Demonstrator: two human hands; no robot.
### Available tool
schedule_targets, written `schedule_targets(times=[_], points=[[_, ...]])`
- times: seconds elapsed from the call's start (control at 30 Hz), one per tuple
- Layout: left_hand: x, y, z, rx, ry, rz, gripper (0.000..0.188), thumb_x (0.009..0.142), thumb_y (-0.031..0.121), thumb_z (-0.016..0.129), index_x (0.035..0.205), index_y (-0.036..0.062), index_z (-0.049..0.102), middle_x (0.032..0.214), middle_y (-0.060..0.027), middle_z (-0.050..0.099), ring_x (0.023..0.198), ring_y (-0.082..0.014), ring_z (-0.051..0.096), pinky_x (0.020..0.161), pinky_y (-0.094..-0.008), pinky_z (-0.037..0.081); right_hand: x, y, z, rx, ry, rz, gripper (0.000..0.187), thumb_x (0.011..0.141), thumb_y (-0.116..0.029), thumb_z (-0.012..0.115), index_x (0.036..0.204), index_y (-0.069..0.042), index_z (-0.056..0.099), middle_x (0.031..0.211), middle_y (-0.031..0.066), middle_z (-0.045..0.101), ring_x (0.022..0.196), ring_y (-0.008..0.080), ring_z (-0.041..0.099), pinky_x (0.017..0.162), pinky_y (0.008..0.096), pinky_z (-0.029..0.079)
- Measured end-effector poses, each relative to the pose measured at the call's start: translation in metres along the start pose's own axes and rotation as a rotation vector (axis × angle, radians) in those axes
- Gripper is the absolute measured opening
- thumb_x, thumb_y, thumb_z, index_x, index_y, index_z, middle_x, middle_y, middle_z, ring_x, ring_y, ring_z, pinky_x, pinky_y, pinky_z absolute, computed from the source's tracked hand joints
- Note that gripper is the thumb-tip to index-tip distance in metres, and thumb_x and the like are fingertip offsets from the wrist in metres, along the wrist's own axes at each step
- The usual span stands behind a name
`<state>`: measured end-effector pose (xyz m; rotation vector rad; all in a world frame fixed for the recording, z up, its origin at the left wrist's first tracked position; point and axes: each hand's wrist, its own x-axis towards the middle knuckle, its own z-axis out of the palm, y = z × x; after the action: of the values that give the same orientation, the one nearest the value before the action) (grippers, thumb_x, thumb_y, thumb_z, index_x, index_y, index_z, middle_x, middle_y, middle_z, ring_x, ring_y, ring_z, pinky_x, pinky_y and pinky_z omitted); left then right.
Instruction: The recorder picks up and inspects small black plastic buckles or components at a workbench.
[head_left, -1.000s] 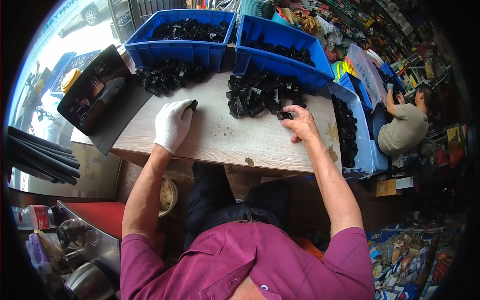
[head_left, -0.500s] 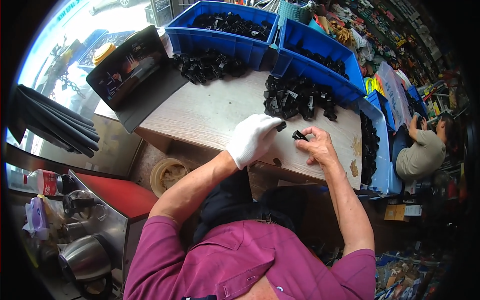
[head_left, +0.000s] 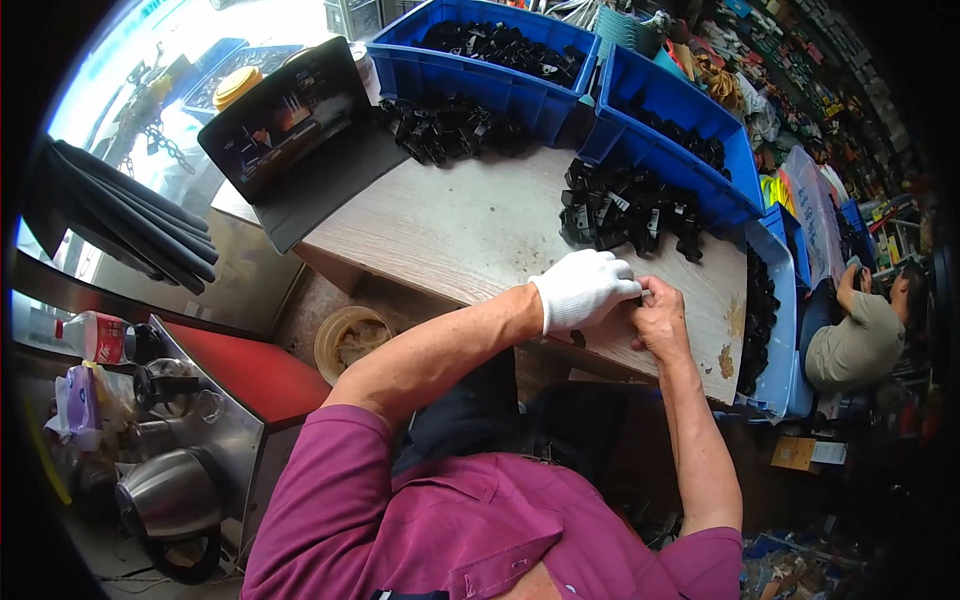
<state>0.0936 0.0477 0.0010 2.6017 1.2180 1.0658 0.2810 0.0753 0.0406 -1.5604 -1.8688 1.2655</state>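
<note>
My left hand [head_left: 588, 290], in a white knit glove, is closed, its fingertips meeting those of my bare right hand [head_left: 662, 318] above the table's front edge. Both hands pinch at the same spot. The small black plastic parts seen in them half a second ago are now mostly hidden by the fingers. Just beyond the hands lies a heap of black plastic parts [head_left: 625, 210] on the pale wooden table [head_left: 450, 225]. A second pile of black parts [head_left: 455, 128] sits farther left.
Two blue bins [head_left: 480, 70] [head_left: 690, 150] with black parts line the table's back. A tablet in a dark case [head_left: 285, 120] stands at the left. Right of the table is a lighter blue bin [head_left: 790, 345]; beyond it a person [head_left: 855, 340] sits. A bucket [head_left: 350, 340] is below.
My two hands have come together from a short gap, the left moving right toward the right hand. The black parts have gone out of sight between the fingers. The whole view has shifted slightly.
</note>
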Motion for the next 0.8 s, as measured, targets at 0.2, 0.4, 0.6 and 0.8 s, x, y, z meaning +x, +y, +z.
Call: schedule_targets(times=[0.2, 0.4, 0.6, 0.8], points=[[-0.004, 0.000, 0.008, 0.031, 0.074, 0.032, 0.036, 0.083, 0.016, 0.068, 0.118, 0.0124, 0.073, 0.109, -0.0059, 0.071, 0.100, -0.0284, 0.067, 0.086, -0.0413, 0.054, 0.002, 0.006, -0.001, 0.050, 0.006, 0.008, 0.028, 0.082, -0.001, 0.066, 0.110, 0.000, 0.068, 0.072, -0.0019, 0.062, 0.056, 0.0078, 0.053, 0.039, 0.0252, 0.044], [-0.012, 0.015, -0.005, 0.125, 0.049, -0.031, 0.041, 0.082, 0.016, 0.068, 0.123, 0.0134, 0.070, 0.113, -0.0030, 0.069, 0.104, -0.0269, 0.065, 0.085, -0.0418, 0.053, 0.003, 0.006, 0.000, 0.067, -0.007, 0.004, 0.030, 0.080, 0.001, 0.064, 0.110, 0.001, 0.069, 0.068, -0.0039, 0.056, 0.054, 0.0059, 0.049, 0.040, 0.0253, 0.044], [-0.016, 0.017, -0.001, 0.177, 0.012, -0.061, 0.036, 0.080, 0.017, 0.069, 0.115, 0.0113, 0.070, 0.109, -0.0032, 0.069, 0.105, -0.0261, 0.066, 0.086, -0.0419, 0.052, 0.003, 0.008, 0.000, 0.002, -0.015, -0.014, 0.030, 0.079, 0.000, 0.067, 0.109, 0.000, 0.069, 0.063, -0.0063, 0.050, 0.051, 0.0051, 0.045, 0.039, 0.0255, 0.043], [-0.017, 0.019, -0.007, -0.013, 0.103, -0.096, 0.033, 0.077, 0.013, 0.070, 0.109, 0.0092, 0.068, 0.108, -0.0076, 0.068, 0.107, -0.0314, 0.064, 0.089, -0.0454, 0.053, -0.001, 0.010, -0.004, 0.042, -0.015, -0.004, 0.028, 0.081, -0.007, 0.075, 0.107, 0.000, 0.068, 0.063, -0.0058, 0.051, 0.050, 0.0047, 0.045, 0.040, 0.0242, 0.041]])
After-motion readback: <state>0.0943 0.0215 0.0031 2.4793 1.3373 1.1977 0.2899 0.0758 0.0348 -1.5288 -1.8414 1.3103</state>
